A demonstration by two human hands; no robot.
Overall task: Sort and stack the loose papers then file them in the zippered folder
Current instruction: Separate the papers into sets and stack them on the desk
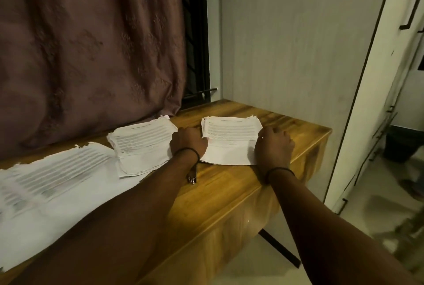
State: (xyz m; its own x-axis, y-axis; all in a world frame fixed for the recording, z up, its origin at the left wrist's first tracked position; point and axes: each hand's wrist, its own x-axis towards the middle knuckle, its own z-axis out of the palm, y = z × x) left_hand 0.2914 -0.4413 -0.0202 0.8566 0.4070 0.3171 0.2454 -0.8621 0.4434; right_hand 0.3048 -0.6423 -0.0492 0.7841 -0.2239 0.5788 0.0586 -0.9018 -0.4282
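Wooden table (229,193), centre frame. Three paper lots: right stack (231,140) at centre right, middle stack (140,144) left of it, large sheets (52,181) at lower left. Left hand (188,141) and right hand (274,144) flank the right stack, fingers curled against its side edges; grip closure cannot be told. Small metal clip (192,179) beneath left wrist.

Both hands (188,141) (274,144) flank the right paper stack (230,140)

- right paper stack (230,140): squared, flat, printed side up
- middle stack (142,145): fanned, edges ragged
- left sheets (52,183): spread loose, blurred
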